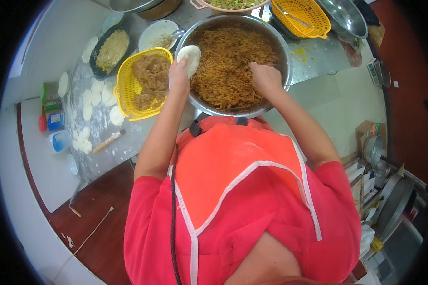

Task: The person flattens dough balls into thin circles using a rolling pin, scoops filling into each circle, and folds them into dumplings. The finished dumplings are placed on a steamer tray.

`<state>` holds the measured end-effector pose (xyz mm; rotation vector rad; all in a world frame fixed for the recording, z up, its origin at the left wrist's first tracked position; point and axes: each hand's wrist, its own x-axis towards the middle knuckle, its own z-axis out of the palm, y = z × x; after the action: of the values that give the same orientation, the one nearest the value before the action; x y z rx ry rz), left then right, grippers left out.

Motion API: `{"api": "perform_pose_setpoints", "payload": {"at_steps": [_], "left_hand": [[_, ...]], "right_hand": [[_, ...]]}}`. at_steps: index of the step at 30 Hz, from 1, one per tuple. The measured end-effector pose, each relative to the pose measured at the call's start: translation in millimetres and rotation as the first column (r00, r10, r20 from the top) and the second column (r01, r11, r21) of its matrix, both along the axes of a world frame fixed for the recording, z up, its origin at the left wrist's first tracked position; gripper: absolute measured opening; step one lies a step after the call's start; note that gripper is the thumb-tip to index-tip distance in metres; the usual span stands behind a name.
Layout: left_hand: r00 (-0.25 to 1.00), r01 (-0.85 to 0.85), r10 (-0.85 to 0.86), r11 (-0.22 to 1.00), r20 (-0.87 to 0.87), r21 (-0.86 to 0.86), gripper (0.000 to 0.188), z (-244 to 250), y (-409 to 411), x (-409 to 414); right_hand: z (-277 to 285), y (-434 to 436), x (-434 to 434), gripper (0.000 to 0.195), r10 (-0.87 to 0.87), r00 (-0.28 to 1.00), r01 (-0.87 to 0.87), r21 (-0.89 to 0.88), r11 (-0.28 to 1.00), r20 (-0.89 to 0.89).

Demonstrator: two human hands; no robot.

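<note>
A round white dough wrapper [189, 60] lies in my left hand [179, 76], thumb on top, over the left rim of a large steel bowl. Brown shredded filling [232, 71] heaps inside that bowl [289, 67]. My right hand [266, 78] is over the right part of the filling with its fingers bent inward; whether they pinch any of it cannot be told. Left of my left hand stands a yellow plastic basket [123, 103] with brown minced filling [149, 76]. More flat dough wrappers [107, 92] and small dough pieces [82, 140] lie on the floured metal table.
A wooden rolling pin [108, 141] lies near the table's front edge. Beyond the bowl are a white plate [151, 30] with a spoon, a pink colander [232, 9] of chopped vegetables and another yellow basket [306, 21]. A dark oval dish [126, 50] stands at the left.
</note>
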<state>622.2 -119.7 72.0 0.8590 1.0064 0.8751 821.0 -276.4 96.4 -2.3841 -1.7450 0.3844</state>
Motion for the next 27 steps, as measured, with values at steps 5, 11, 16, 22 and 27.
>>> {"api": "perform_pose_setpoints", "payload": {"at_steps": [5,11,16,22,27], "left_hand": [[1.000,0.003,-0.002,0.993,0.011,-0.122,0.031,4.6,17.4,8.6],[0.719,0.596,-0.088,0.587,-0.690,0.547,0.033,-1.5,3.9,19.8],[0.474,0.876,0.094,0.052,-0.876,0.479,0.038,-30.2,-35.2,11.6],[0.590,0.794,-0.066,0.226,-0.804,0.564,0.017,-32.9,-7.1,38.3],[0.583,0.790,-0.008,0.237,-0.812,0.565,0.016,-64.7,-10.8,43.6]], "right_hand": [[-15.6,5.8,-45.6,0.011,0.098,0.990,-0.101,-0.022,0.995,-0.101],[1.8,-4.6,-45.6,0.013,-0.106,0.977,0.101,-0.039,0.994,-0.184],[-21.5,-6.2,-61.6,0.017,-0.109,0.967,0.101,-0.043,0.994,-0.231],[-3.7,-15.3,-27.3,0.025,-0.209,0.921,0.173,-0.135,0.976,-0.328],[-58.6,-1.6,-45.3,0.023,-0.215,0.743,0.160,-0.144,0.977,-0.634]]}}
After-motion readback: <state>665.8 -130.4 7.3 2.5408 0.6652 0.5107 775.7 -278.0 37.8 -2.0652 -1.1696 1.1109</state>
